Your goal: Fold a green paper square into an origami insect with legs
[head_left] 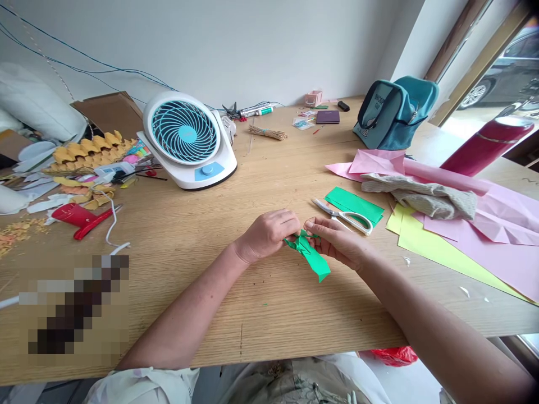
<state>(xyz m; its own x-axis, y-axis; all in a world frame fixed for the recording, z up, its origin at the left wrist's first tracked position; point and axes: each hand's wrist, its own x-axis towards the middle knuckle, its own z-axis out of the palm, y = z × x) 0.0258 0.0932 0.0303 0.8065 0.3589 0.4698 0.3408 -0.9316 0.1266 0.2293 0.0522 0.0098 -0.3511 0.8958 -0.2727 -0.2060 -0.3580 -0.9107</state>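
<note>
Both my hands meet over the middle of the wooden table (261,303) and pinch a folded strip of green paper (314,261). My left hand (267,233) grips its upper end with curled fingers. My right hand (337,238) pinches the same end from the other side. The strip's free end hangs down toward me. White-handled scissors (345,216) lie just beyond my right hand, resting partly on a flat green paper sheet (356,203).
A white and blue desk fan (187,140) stands at the back left. Pink and yellow paper sheets (463,235), a grey cloth (425,196), a teal bag (393,112) and a red bottle (488,146) fill the right. A red glue gun (82,217) and yellow paper scraps lie left.
</note>
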